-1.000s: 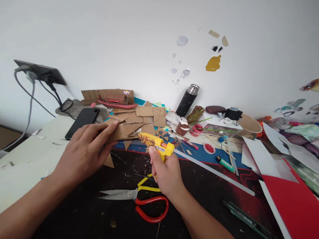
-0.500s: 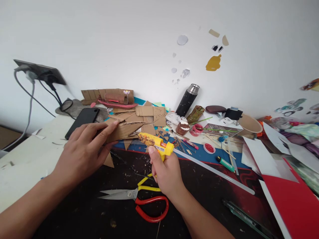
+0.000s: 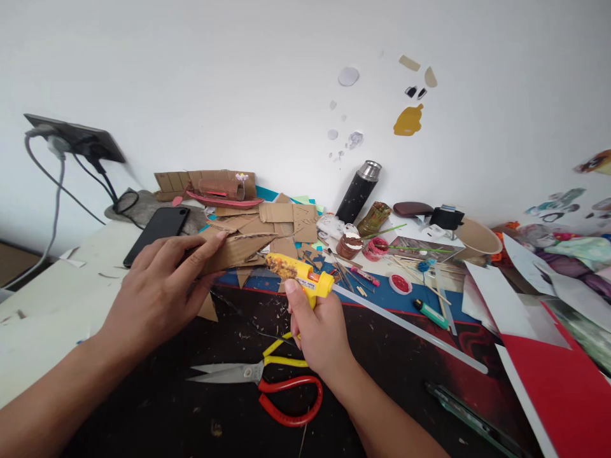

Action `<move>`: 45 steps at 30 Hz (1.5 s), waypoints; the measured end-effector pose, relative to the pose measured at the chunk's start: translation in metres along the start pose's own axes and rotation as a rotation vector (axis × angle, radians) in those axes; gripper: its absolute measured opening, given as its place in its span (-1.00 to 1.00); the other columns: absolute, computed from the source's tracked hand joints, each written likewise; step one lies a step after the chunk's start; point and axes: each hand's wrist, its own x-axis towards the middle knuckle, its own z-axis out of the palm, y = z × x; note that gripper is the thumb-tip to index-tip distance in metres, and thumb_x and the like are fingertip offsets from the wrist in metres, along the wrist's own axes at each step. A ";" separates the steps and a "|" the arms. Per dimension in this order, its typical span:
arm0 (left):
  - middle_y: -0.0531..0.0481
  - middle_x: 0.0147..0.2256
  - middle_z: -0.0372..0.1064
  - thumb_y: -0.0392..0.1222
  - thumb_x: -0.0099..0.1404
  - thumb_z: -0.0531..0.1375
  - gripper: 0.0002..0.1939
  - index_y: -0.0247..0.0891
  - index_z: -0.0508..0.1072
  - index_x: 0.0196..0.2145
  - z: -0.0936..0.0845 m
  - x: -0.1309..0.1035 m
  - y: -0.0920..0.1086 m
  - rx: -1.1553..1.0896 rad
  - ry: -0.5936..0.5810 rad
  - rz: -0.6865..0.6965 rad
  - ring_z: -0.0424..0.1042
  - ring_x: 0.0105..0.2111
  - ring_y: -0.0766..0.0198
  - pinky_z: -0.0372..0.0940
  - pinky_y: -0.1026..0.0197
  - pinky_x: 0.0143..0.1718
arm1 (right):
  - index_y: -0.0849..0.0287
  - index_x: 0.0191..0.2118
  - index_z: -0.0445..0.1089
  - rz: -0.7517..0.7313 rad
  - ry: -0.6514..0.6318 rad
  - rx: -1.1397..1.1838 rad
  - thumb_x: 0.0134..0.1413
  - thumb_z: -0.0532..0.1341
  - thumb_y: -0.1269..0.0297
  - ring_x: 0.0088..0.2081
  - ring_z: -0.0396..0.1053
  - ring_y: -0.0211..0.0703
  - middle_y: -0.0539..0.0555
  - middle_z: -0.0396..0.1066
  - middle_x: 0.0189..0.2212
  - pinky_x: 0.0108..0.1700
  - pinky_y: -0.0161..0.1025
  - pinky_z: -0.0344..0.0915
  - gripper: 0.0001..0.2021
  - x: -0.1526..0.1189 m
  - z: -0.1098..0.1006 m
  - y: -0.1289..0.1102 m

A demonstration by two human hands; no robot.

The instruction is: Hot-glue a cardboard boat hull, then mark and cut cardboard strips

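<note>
My left hand [image 3: 165,280] grips a folded brown cardboard piece [image 3: 233,250] between fingers and thumb, its pointed end toward the right. My right hand [image 3: 319,327] is wrapped round a yellow glue gun [image 3: 298,276], whose stained nozzle points left, close to the cardboard's lower edge. Whether the tip touches the cardboard is too small to tell. A long clear glue stick [image 3: 410,329] runs out of the gun's back to the right. Scissors [image 3: 248,373] with red and yellow handles lie below my hands on the dark mat.
Behind are cardboard scraps [image 3: 277,219], a small red boat model [image 3: 224,194] and a black thermos [image 3: 358,193]. A phone [image 3: 156,235] lies left. Paint jars [image 3: 350,244], a green marker [image 3: 431,314], a cutter [image 3: 472,416] and a red sheet [image 3: 548,381] are at the right.
</note>
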 end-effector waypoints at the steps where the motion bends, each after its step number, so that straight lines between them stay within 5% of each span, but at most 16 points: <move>1: -0.24 0.07 0.51 -0.28 0.55 0.26 -0.02 0.06 -0.19 0.68 0.000 0.000 0.000 -0.002 -0.001 -0.001 0.51 -0.06 -0.17 0.49 -0.16 0.01 | 0.10 -0.25 0.51 0.010 0.006 0.013 0.40 0.22 -0.38 -0.64 0.28 -0.16 -0.13 0.16 -0.74 -0.59 -0.28 0.16 -0.43 0.000 0.000 0.000; 21: -0.22 0.07 0.50 -0.25 0.58 0.22 -0.06 0.08 -0.18 0.68 0.002 0.000 0.000 -0.018 0.009 0.002 0.51 -0.07 -0.14 0.49 -0.13 0.01 | 0.11 -0.22 0.54 0.037 0.011 0.071 0.35 0.26 -0.38 -0.60 0.30 -0.15 -0.12 0.17 -0.73 -0.57 -0.29 0.19 -0.44 0.000 0.000 -0.001; 30: -0.25 0.08 0.51 -0.29 0.54 0.22 -0.01 0.09 -0.22 0.68 -0.001 0.001 0.001 -0.025 -0.010 -0.002 0.53 -0.06 -0.16 0.49 -0.16 0.03 | 0.04 -0.35 0.44 0.077 0.019 0.046 0.34 0.25 -0.43 -0.69 0.17 -0.21 -0.14 0.13 -0.75 -0.64 -0.28 0.04 -0.41 -0.001 -0.002 -0.002; 45: -0.25 0.08 0.50 -0.29 0.55 0.24 -0.01 0.07 -0.22 0.68 -0.001 0.000 0.001 -0.026 -0.008 -0.010 0.51 -0.06 -0.15 0.47 -0.12 0.03 | 0.08 -0.32 0.48 0.059 0.020 0.051 0.38 0.25 -0.34 -0.63 0.28 -0.16 -0.13 0.15 -0.74 -0.60 -0.28 0.16 -0.46 -0.001 -0.001 -0.003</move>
